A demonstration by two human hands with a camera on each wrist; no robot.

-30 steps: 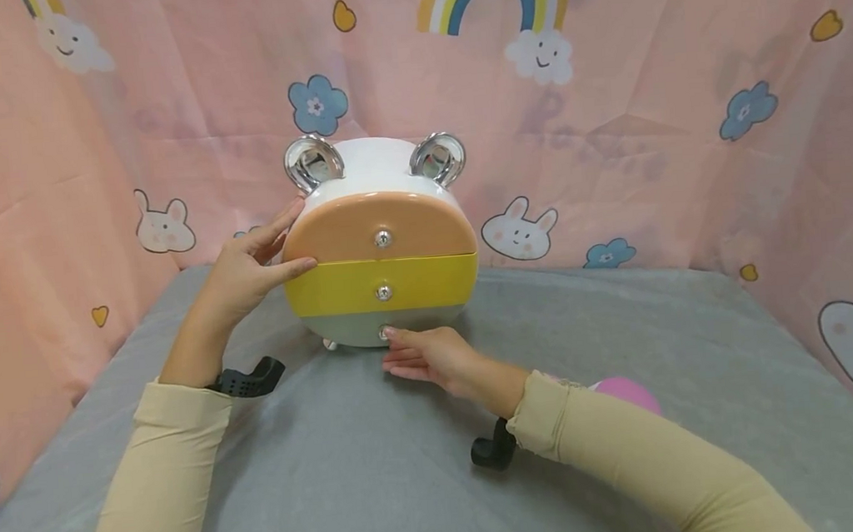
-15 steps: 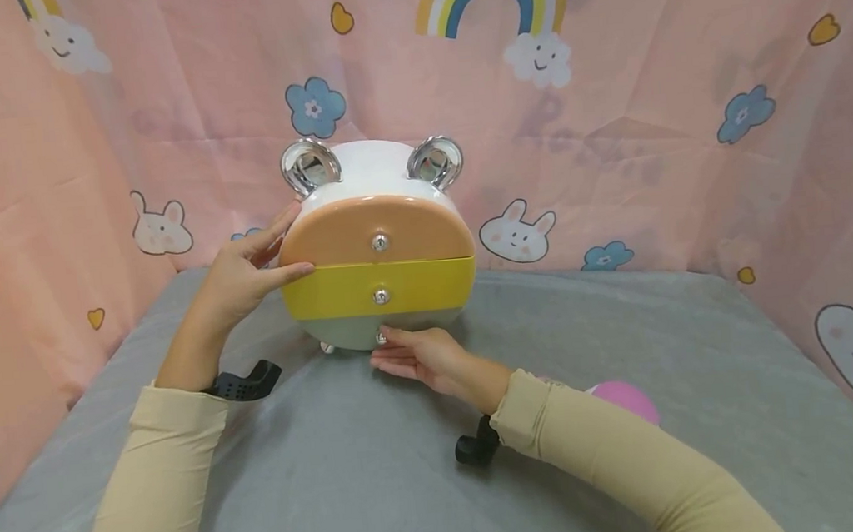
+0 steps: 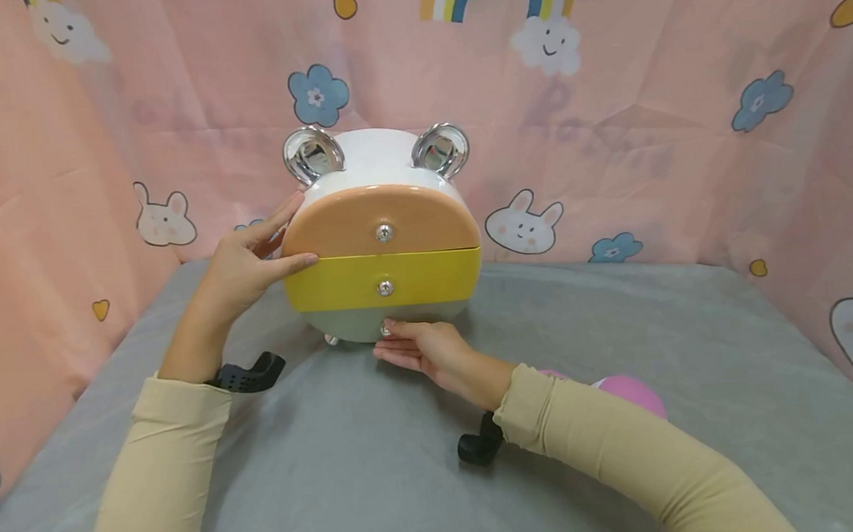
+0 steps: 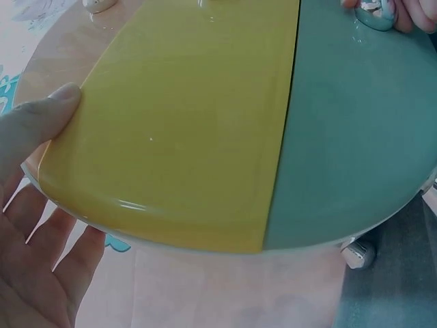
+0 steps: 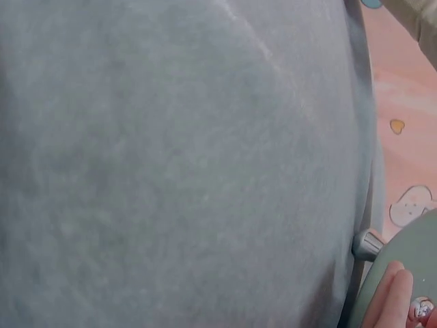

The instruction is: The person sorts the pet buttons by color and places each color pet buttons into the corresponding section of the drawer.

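Note:
A small chest of drawers with an orange, a yellow and a grey-green drawer front stands before me, silver ear shapes on its white top. My left hand holds its left side. The thumb lies on the front face near the orange-yellow seam, and the other fingers reach round the edge. At the bottom, my right hand pinches the silver knob of the grey-green drawer, its lower fingers extended under it. In the right wrist view, that knob shows beside the fingers.
Grey cloth covers the table. A pink rounded object lies behind my right forearm, partly hidden by the sleeve. Pink printed fabric hangs at the back and sides. Short silver feet support the chest.
My right hand has shifted slightly left, its fingertips settling around the bottom knob. The left hand keeps its place on the chest. The head view has shifted a little.

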